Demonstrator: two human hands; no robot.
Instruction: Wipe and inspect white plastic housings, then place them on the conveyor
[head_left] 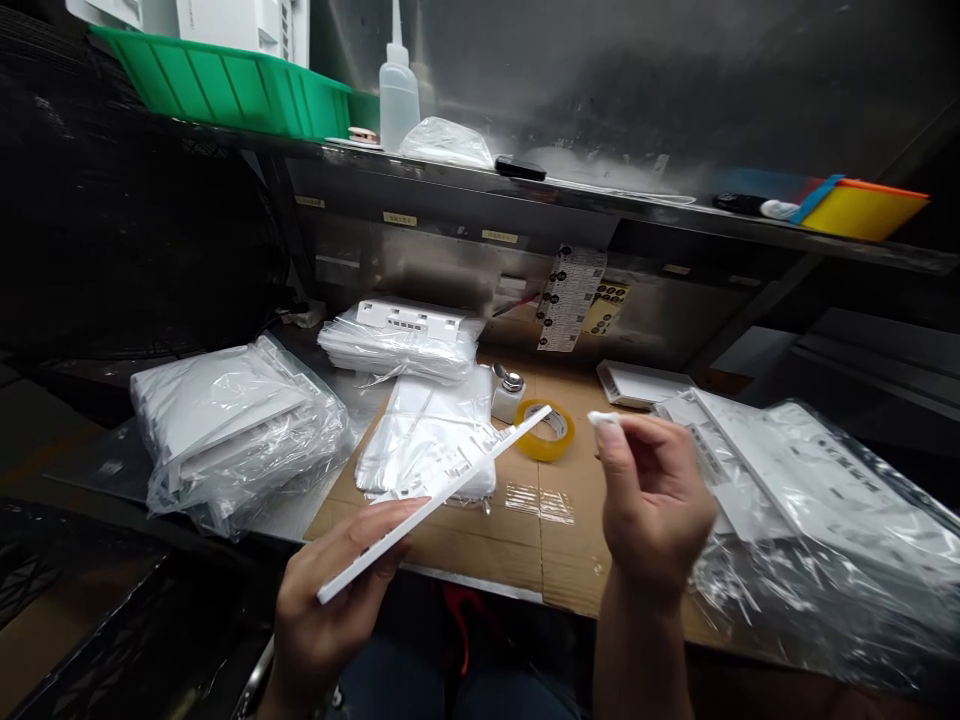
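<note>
A thin white plastic panel is held by the left hand at lower centre-left of the frame; it is seen nearly edge-on, tilted, its far end raised toward the centre, with the fingers laid over the face and the near end close to the palm. A small white wad, material unclear, is pinched between thumb and fingertips of the right hand, right of centre; wad and panel are well apart. Behind the panel, a stack of clear plastic bags is laid on a cardboard sheet, by which part of the tabletop is covered. A roll of yellowish tape is noted near the panel's far end, with a small metal-capped bottle just to its left. Bagged white panels are piled at left and at the right edge. On the shelf above, a green basket is seen at upper left, a squeeze bottle just right of it. Some blur is noted on the right hand.
</note>
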